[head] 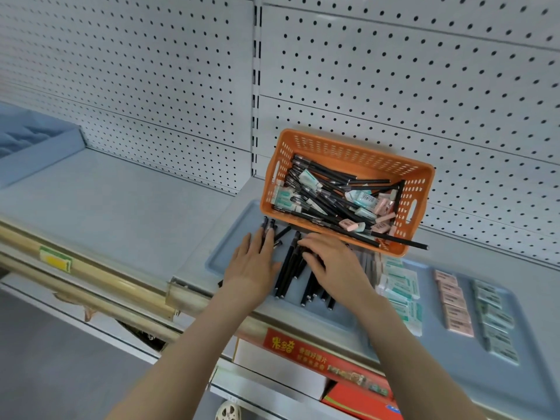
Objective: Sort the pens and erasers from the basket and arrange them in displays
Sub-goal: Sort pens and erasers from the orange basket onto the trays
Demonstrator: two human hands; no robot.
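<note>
On the near side of the orange basket (421, 189), your left hand (253, 265) presses straight fingers flat on the pens (286, 271) in the blue tray (230, 237), likely squaring the row, while your right hand (331, 263) curls its fingers round a few.

The basket (347, 153) sits behind the tray (230, 237) of pens (288, 268), erasers (454, 301) to their right

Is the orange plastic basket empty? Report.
No, the orange plastic basket holds many black pens and wrapped erasers.
</note>
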